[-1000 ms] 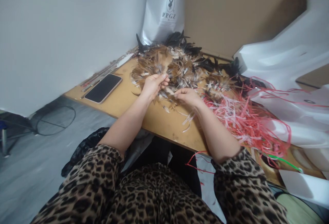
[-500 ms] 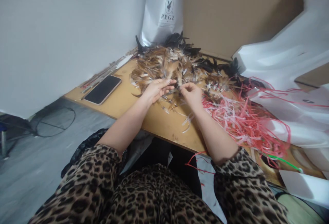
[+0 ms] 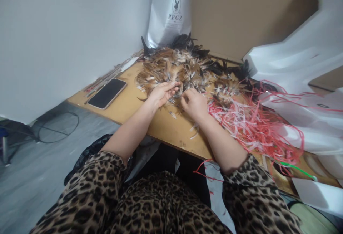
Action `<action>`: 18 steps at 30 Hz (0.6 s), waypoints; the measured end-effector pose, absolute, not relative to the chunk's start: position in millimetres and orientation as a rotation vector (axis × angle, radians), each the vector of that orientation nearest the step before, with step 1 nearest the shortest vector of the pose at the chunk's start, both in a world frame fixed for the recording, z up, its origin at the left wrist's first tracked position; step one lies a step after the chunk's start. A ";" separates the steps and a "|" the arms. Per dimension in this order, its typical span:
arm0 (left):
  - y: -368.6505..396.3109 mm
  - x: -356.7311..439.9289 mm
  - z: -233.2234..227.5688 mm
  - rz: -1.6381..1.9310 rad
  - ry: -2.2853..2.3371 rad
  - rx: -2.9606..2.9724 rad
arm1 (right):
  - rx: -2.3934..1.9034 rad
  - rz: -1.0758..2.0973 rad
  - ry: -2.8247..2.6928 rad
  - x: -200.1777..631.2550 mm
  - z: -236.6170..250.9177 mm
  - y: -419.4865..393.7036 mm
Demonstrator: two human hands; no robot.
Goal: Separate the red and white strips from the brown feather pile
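Over the near edge of the feather heap, my left hand is closed in a pinch, palm partly turned up. A small brown-and-white feather stands at its fingertips. Just to the right, my right hand is curled with thumb and forefinger together, close to that feather; what it holds, if anything, is too small to make out. Behind both hands spreads a pile of brown and white feathers, with black feathers along its back. A few loose feathers lie on the table below my hands.
A phone lies on the wooden table at left. Tangled red and white plastic strips cover its right side, beside a green strip and white sheeting. A silver-white bag stands at the back.
My right hand has shifted slightly left and down, its fingers curling more. The feather between my hands has tipped and moved a little left. My left hand has barely moved.
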State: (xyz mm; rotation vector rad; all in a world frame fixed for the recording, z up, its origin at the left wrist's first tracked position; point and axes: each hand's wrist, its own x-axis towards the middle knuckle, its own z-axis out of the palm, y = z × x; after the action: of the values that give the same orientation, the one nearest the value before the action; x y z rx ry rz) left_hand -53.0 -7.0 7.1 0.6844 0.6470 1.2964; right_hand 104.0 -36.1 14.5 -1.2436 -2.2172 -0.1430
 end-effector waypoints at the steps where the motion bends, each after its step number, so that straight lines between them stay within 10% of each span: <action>1: -7.6 -52.7 7.6 1.289 0.646 0.682 | -1.250 -0.185 -2.247 103.4 15.3 -37.6; 6: -9.7 -52.9 10.9 1.246 0.651 0.661 | -1.215 -0.018 -2.244 99.9 16.7 -40.3; 13: -11.8 -56.6 12.7 1.206 0.550 0.634 | -1.061 1.514 -1.498 108.1 18.6 -22.0; 18: -17.8 -53.2 12.8 1.076 0.583 0.730 | -0.846 1.974 -1.374 115.8 19.9 -18.8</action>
State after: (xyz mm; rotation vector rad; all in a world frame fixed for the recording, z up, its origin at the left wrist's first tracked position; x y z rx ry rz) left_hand -53.2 -17.8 12.8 0.7295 0.5825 1.0758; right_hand 115.8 -18.8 19.9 -0.8455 -1.3739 1.9741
